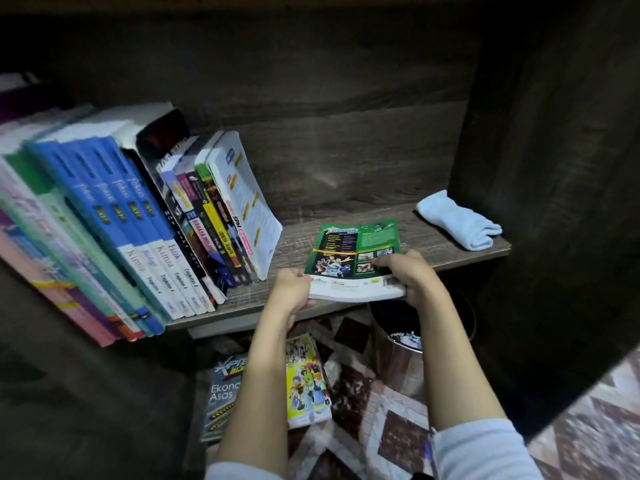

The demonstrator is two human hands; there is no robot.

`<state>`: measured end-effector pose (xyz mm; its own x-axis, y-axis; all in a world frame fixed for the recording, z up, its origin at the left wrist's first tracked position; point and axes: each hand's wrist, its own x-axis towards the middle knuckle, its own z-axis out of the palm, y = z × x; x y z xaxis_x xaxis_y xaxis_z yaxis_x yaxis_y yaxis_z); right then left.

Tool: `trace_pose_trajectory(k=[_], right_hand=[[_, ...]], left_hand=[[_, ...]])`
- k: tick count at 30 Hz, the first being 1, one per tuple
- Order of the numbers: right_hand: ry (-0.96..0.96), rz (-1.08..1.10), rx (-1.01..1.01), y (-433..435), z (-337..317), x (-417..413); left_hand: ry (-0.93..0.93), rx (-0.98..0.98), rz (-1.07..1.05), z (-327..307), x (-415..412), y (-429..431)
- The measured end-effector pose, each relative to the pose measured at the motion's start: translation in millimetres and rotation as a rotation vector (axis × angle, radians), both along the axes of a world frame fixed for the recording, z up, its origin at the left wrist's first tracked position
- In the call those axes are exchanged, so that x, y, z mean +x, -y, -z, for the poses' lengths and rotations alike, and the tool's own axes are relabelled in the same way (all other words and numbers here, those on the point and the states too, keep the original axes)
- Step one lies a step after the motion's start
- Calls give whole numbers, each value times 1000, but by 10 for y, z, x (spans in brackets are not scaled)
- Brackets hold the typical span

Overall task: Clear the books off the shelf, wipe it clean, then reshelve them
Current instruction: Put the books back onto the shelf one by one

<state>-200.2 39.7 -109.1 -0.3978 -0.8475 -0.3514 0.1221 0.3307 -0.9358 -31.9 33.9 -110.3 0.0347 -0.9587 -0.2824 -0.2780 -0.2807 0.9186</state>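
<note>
While both hands' fingers grip the green book (pixel 353 261), undersides hidden, left books (pixel 86 216) blurred

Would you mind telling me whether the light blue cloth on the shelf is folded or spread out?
Folded: the light blue cloth lies bunched into a compact roll at the shelf's right end, untouched by either hand.

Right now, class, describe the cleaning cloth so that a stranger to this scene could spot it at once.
Start at the dark wooden shelf with its leaning row of books on the left. Go to the far right end of the board, past the green book held in both hands. There lies the folded pale blue cloth, the only soft thing on the shelf.
</note>
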Motion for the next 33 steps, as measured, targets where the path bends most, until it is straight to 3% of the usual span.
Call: trace_pose_trajectory(k=[5, 11, 18, 23, 28, 33], right_hand=[[32, 9, -169, 73, -108, 142], [-267, 5, -515, -121, -383, 413], [-648, -106, -734, -234, -322, 918], [-810, -268, -769, -227, -120, 1325], [-732, -334, -708, -111, -1, 1458], [-670, -481, -660, -29, -13, 1522]], left_hand=[[51, -37, -46, -6, 62, 53], [286, -254, -43, -235, 272, 105], [-143, -616, -153, -883, 519, -8], [-341, -698, -135, -1073, 581, -177], [-198, -763, -63, -1060, 634, -201], [227, -855, -153, -1028, 789, -141]])
